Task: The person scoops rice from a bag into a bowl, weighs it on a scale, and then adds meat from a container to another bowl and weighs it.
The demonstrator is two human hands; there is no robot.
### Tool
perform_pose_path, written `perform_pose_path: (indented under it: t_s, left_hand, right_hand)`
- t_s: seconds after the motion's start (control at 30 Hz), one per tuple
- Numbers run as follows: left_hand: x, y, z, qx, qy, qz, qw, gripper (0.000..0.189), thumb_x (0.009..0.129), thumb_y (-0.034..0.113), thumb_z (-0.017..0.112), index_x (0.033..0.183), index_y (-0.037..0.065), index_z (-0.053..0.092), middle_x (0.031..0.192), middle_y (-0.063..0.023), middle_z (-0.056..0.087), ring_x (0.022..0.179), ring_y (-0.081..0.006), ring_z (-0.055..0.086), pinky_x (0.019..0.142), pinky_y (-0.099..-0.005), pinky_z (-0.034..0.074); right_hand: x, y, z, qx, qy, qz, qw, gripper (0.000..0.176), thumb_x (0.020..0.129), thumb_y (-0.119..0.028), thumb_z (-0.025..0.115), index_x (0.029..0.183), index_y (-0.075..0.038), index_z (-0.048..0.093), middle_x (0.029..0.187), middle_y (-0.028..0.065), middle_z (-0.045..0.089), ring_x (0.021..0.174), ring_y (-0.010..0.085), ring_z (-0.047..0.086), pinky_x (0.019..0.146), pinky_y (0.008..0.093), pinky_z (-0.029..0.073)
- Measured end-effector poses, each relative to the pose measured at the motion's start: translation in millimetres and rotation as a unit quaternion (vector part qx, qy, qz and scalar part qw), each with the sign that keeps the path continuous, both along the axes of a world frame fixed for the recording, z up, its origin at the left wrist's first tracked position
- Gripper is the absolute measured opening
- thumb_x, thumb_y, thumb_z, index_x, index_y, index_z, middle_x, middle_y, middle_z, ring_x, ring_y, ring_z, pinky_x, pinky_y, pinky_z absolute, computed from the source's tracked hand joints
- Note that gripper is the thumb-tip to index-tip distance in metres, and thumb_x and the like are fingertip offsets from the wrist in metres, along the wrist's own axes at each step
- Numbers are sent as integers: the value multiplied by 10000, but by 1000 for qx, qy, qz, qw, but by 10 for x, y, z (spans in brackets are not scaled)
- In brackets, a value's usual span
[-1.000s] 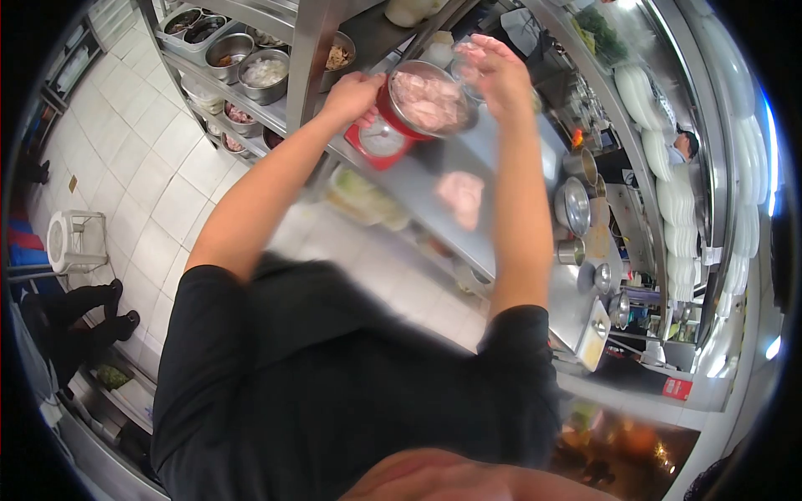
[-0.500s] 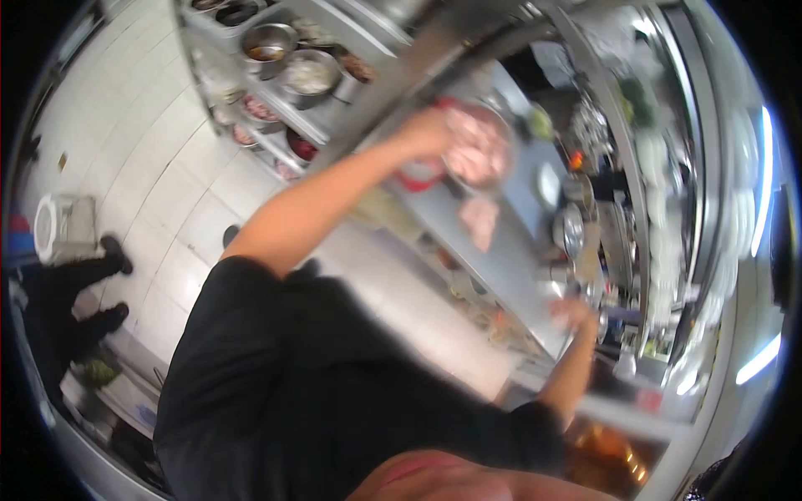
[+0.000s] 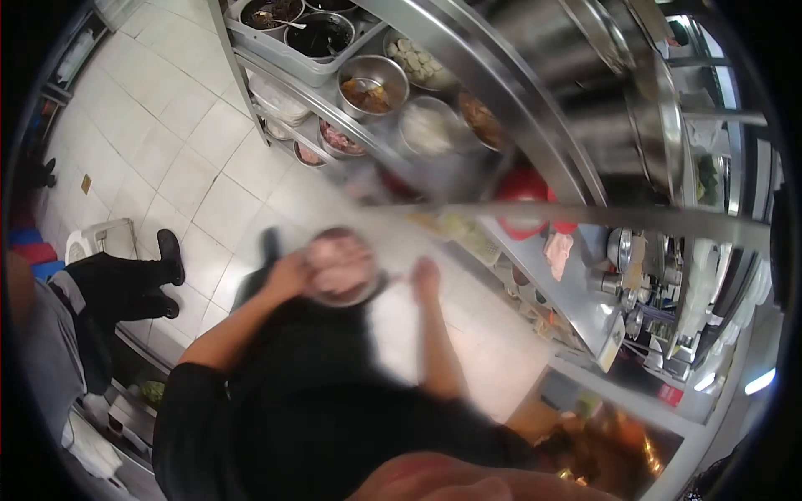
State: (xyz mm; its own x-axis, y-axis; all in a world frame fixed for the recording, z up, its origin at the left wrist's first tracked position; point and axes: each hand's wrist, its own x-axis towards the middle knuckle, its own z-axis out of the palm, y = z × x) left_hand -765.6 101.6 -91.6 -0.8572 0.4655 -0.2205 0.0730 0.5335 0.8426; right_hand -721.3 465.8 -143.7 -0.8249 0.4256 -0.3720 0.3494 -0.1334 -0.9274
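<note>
My left hand [image 3: 291, 275] grips the side of a round metal bowl [image 3: 355, 299] in front of my body, above the floor. Pale pink pieces of raw meat [image 3: 341, 260] fill it. To the right of the bowl, apart from it, is my right hand [image 3: 426, 275]; motion smears its fingers. On the metal counter [image 3: 576, 313] lies a crumpled pink cloth [image 3: 558, 253], below a red bowl [image 3: 524, 200].
A metal shelf unit [image 3: 301, 96] stands ahead, holding several bowls of food, among them a steel bowl [image 3: 373, 85]. A person in dark trousers [image 3: 113, 284] stands at the left, by a white stool [image 3: 104, 238]. Pans and utensils [image 3: 622, 284] line the counter's far side.
The bowl of raw meat has come off the counter, leftward and toward my body, in my left hand. My right hand has also moved left, away from the counter. My view has turned.
</note>
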Motion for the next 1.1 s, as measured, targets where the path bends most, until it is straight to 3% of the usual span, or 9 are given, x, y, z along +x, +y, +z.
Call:
perform_pose_path:
  t_s: [0.17, 0.27, 0.37, 0.53, 0.6, 0.67, 0.77, 1.0, 1.1]
  left_hand:
    - [-443, -1360, 42, 50, -233, 195, 952, 511, 709, -16, 422, 1220, -6, 440, 921, -151, 603, 682, -215, 641, 431, -286, 543]
    - [-491, -1794, -204, 105, -242, 253, 931, 561, 692, -27, 410, 1252, 1, 413, 988, -134, 594, 742, -205, 637, 488, -279, 545]
    - [-357, -2040, -823, 108, -79, 234, 963, 604, 663, -35, 407, 1267, -4, 400, 1093, -120, 573, 962, -201, 580, 793, -291, 493]
    - [-698, -1850, -634, 226, -217, 362, 878, 583, 687, -55, 410, 1264, 18, 383, 1096, -125, 551, 994, -217, 558, 853, -300, 461]
    - [-730, -1827, -1091, 119, -6, 284, 951, 599, 691, -52, 412, 1279, 42, 345, 1074, -135, 553, 919, -224, 586, 740, -301, 512]
    - [-1138, -1747, -480, 212, -278, 413, 841, 631, 693, -60, 402, 1303, 67, 301, 1077, -150, 544, 800, -225, 614, 562, -290, 536]
    - [-1190, -1757, -981, 153, -117, 366, 911, 653, 694, -72, 380, 1319, 80, 269, 1109, -165, 522, 708, -218, 622, 438, -260, 520]
    - [-1786, -1596, -617, 221, -243, 401, 855, 676, 702, -67, 366, 1342, 111, 246, 1155, -171, 497, 787, -254, 635, 463, -271, 551]
    - [-1874, -1501, -426, 244, -261, 416, 836, 681, 709, -55, 382, 1350, 115, 227, 1212, -171, 456, 817, -265, 633, 472, -279, 559]
  right_hand:
    - [-2097, -1503, 597, 453, 161, 377, 792, 160, 804, -164, 549, 923, -76, 608, 848, 159, 630, 762, 288, 615, 660, 400, 477]
    - [-2758, -1818, 469, 509, -17, 373, 776, 214, 820, -202, 515, 948, -61, 612, 873, 171, 631, 812, 370, 591, 702, 448, 468]
    - [-3146, -1340, -1386, 511, 100, 260, 813, 266, 835, -241, 485, 971, -54, 615, 895, 200, 621, 821, 402, 578, 721, 475, 460]
    - [-3793, -2513, -688, 641, 136, 308, 690, 314, 861, -236, 454, 1024, -8, 596, 942, 222, 615, 871, 394, 581, 812, 434, 450]
    - [-4441, -2900, -982, 620, 30, 392, 678, 319, 869, -217, 443, 1046, 2, 591, 908, 215, 625, 842, 366, 601, 824, 397, 458]
    - [-4720, -2969, -1626, 588, -3, 458, 667, 292, 839, -181, 468, 1011, 11, 605, 901, 218, 622, 842, 384, 595, 815, 398, 463]
    - [-4959, -2997, -1907, 657, 65, 419, 624, 218, 784, -142, 517, 898, 4, 634, 865, 219, 618, 826, 378, 598, 734, 453, 463]
    - [-4770, -2686, -1671, 288, -62, 526, 798, 210, 797, -154, 563, 966, -32, 591, 938, 112, 619, 893, 242, 570, 782, 379, 441]
    - [-4731, -2876, -1492, 362, -60, 507, 780, 260, 809, -131, 556, 1048, -34, 584, 1025, 82, 611, 950, 193, 553, 840, 343, 430]
